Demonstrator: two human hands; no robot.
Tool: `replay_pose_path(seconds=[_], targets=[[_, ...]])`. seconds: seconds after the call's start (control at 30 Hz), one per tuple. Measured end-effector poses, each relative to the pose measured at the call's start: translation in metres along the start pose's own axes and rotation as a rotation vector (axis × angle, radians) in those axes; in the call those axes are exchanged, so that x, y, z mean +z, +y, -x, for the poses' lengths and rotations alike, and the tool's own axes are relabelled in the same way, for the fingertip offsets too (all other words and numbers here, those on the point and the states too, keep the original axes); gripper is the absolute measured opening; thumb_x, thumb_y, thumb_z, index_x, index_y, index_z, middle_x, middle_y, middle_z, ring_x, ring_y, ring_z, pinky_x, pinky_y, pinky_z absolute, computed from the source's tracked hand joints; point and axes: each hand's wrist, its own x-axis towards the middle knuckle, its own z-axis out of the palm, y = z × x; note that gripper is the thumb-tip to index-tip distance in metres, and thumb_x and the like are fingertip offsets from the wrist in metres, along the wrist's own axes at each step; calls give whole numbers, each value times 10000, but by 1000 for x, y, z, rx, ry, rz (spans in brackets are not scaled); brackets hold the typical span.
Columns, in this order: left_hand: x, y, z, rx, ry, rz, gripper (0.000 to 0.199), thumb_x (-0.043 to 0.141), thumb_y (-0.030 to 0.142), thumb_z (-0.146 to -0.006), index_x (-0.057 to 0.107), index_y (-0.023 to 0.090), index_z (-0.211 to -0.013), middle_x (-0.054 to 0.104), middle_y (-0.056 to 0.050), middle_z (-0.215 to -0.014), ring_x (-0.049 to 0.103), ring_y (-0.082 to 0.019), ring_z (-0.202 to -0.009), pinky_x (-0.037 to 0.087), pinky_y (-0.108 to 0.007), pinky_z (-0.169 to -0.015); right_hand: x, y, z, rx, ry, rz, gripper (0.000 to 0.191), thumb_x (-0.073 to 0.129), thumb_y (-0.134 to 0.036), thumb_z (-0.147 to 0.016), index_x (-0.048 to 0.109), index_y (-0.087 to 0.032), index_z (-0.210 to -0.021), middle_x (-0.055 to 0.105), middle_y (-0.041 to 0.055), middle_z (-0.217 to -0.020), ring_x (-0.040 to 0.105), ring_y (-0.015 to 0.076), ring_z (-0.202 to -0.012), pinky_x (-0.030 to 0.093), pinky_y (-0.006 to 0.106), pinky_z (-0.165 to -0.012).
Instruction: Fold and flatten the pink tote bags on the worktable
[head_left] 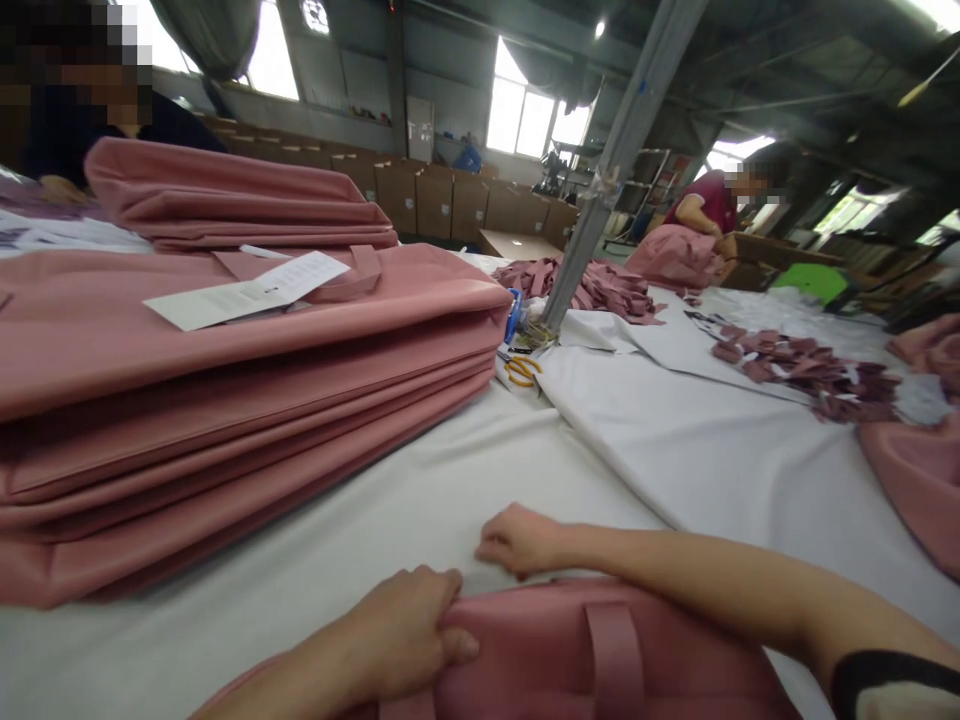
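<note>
A pink bag [525,650] with a strap handle [616,650] lies at the bottom of the view, its near part cut off by the frame. My left hand [416,625] is closed on its far edge, thumb on the near face and fingers over the rim. Just beyond that edge, my right hand [525,540] is curled loosely above the white cloth [450,480], with nothing visible in it. To the left rises a stack of folded pink bags [247,400]; a white paper tag [247,290] rests on top.
Yellow-handled pliers [520,368] lie near the foot of a slanted metal post [600,200]. Pink strips [810,365] are heaped on the right. One co-worker [705,210] handles pink material at the back right; another person [127,110] stands behind the stack. Cardboard boxes [435,200] line the back.
</note>
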Motion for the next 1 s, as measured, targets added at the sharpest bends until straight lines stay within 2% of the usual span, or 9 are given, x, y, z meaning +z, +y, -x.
replay_pose_path(seconds=[0.1, 0.17, 0.23, 0.33, 0.47, 0.57, 0.7, 0.9, 1.0], targets=[[9, -13, -15, -7, -23, -37, 342, 545, 475, -732, 631, 210, -929, 689, -135, -1021, 650, -354, -911, 501, -453, -754, -23, 9, 29, 125, 118, 64, 524, 169, -368, -1028, 623, -123, -935, 651, 71, -772, 620, 179, -716, 445, 301, -668], [11, -15, -14, -15, -2, -101, 397, 485, 519, -784, 618, 199, -978, 687, -159, -1024, 646, -383, -924, 495, -502, -772, -25, 4, 60, 133, 163, 157, 514, 207, -438, -1013, 630, -155, -939, 666, 97, -865, 618, 226, -823, 416, 327, -715], [12, -17, -5, -34, 39, -151, 484, 356, 578, -856, 591, 190, -1026, 690, -174, -998, 648, -402, -902, 485, -549, -766, -14, -1, 92, 154, 172, 303, 444, 308, -488, -987, 632, -187, -956, 667, 98, -919, 605, 257, -856, 396, 350, -740], [16, -24, 12, -68, 99, -162, 587, 213, 647, -893, 563, 202, -1048, 695, -160, -977, 653, -401, -877, 478, -567, -758, 11, 7, 121, 201, 156, 537, 322, 338, -369, -991, 625, -222, -985, 656, 82, -928, 583, 263, -846, 376, 366, -734], [29, -43, 17, -161, 196, -221, 593, 183, 643, -911, 572, 204, -1000, 700, -132, -877, 661, -378, -834, 478, -513, -737, 34, 49, 120, 209, 225, 601, 345, 295, -283, -996, 622, -239, -892, 640, 55, -865, 555, 251, -814, 358, 358, -698], [37, -53, 10, -194, 189, -218, 529, 156, 550, -949, 571, 223, -976, 702, -102, -825, 672, -336, -805, 475, -452, -718, 43, 79, 109, 276, 364, 441, 467, 207, -313, -1006, 607, -198, -796, 638, 83, -807, 558, 242, -803, 370, 370, -757], [40, -60, -2, -186, 163, -174, 493, 159, 510, -960, 573, 242, -950, 705, -78, -823, 674, -312, -837, 469, -409, -725, 49, 99, 91, 375, 374, 275, 540, 203, -339, -1000, 610, -180, -683, 671, 115, -742, 602, 235, -713, 391, 346, -699], [34, -71, -3, -128, 183, -143, 507, 158, 456, -966, 617, 240, -953, 704, -70, -879, 673, -273, -846, 496, -392, -736, 24, 101, 81, 438, 416, 141, 612, 136, -360, -1007, 669, -185, -759, 703, 56, -747, 652, 188, -726, 473, 284, -681], [37, -75, 20, 14, 493, -275, 490, 209, 450, -963, 598, 233, -1167, 652, -83, -1193, 616, -250, -1075, 463, -405, -929, -3, 72, 108, 408, 499, 143, 637, 71, -381, -1001, 649, -132, -1098, 696, 96, -1052, 645, 200, -979, 501, 318, -847]])
